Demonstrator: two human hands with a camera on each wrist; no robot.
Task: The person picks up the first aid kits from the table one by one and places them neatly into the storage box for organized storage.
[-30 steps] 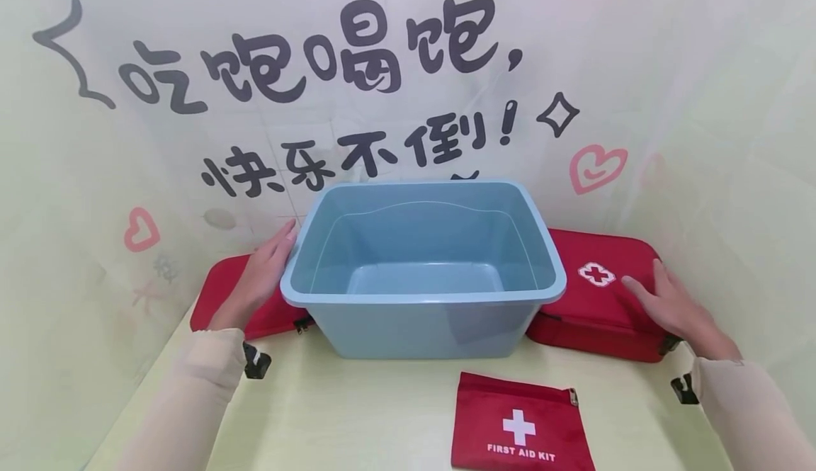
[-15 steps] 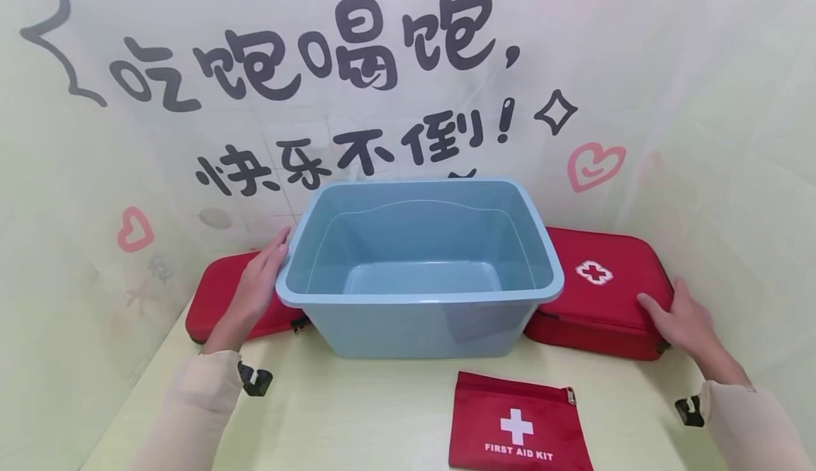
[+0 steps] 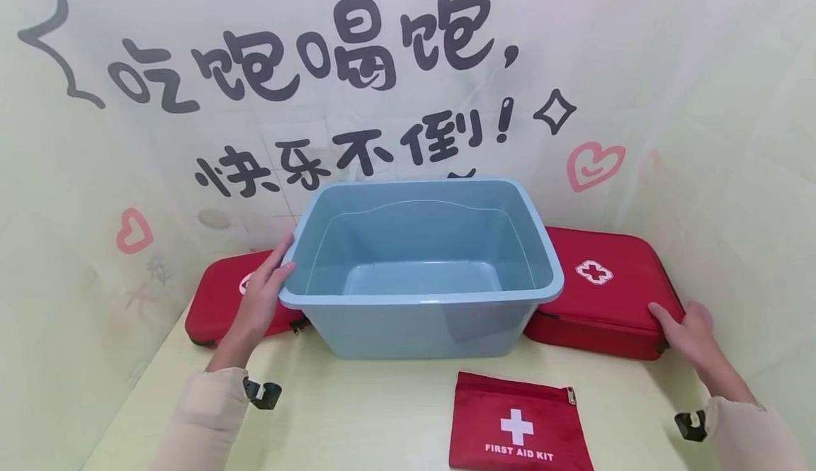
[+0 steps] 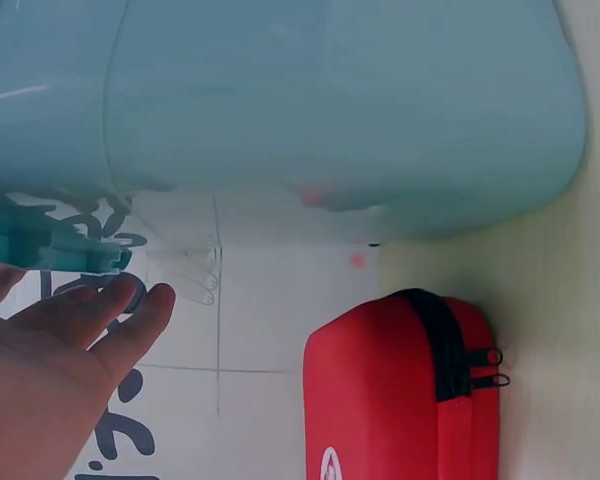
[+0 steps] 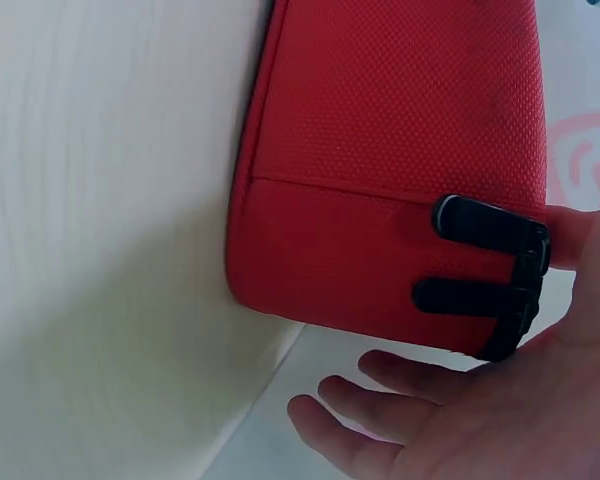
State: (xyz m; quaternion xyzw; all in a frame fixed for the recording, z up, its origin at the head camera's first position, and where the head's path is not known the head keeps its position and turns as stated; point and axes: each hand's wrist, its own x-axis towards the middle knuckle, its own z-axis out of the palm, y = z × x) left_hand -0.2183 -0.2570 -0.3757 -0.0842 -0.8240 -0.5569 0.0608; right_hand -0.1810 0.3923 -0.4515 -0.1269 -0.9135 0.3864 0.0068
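A pale blue plastic tub (image 3: 408,331) stands upright near the back wall; its inside shows nothing. My left hand (image 3: 263,297) is at the tub's left rim, its fingers fairly straight in the left wrist view, close under the rim (image 4: 40,240). Whether they touch it is unclear. To the tub's right lies a red first-aid case (image 3: 621,301) with a white cross emblem. My right hand (image 3: 693,333) is at that case's outer end, thumb by its top edge. In the right wrist view the fingers (image 5: 380,410) extend loosely past the end beside black zipper pulls (image 5: 480,225).
Another red case (image 3: 219,297) lies left of the tub, partly behind my left hand. A flat red pouch (image 3: 484,418) printed FIRST AID KIT lies at the front on the pale table (image 3: 357,414). A wall sheet (image 3: 688,103) with lettering stands close behind.
My right hand has moved off the case's top, right and toward me, to its outer end. My left hand has shifted slightly toward me along the tub's rim. Tub and pouch stay put.
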